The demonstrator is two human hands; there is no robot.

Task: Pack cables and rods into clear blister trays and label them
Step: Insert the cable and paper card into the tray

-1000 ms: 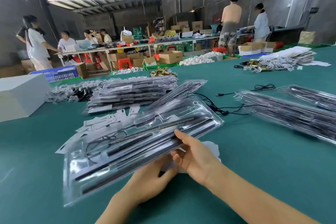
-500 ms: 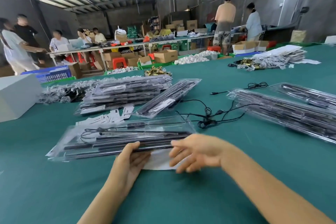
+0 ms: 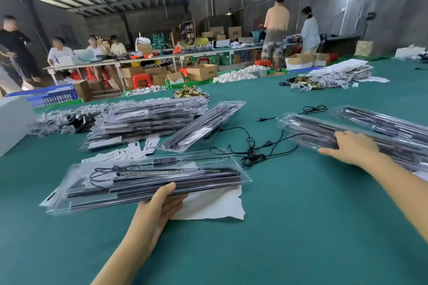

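Note:
A closed clear blister tray [image 3: 148,178] with black rods and a coiled cable inside lies flat on the green table, over a white sheet [image 3: 208,203]. My left hand [image 3: 159,206] holds its near edge, thumb on top. My right hand [image 3: 352,148] reaches to the right and rests on a stack of clear trays [image 3: 310,129] holding black rods; its fingers are hidden behind the hand. Loose black cables [image 3: 250,148] lie tangled between the two. White labels [image 3: 129,150] are scattered behind the near tray.
A pile of packed trays [image 3: 148,120] and one slanted tray [image 3: 203,125] sit mid-table. A white box [image 3: 11,122] stands at the left edge. Bagged parts [image 3: 60,120] and brass pieces [image 3: 187,93] lie further back. Several people work at far tables.
The tray was tilted up, then laid flat on the table. My right hand left it and moved right onto the stack of trays. My left hand stays at the near edge.

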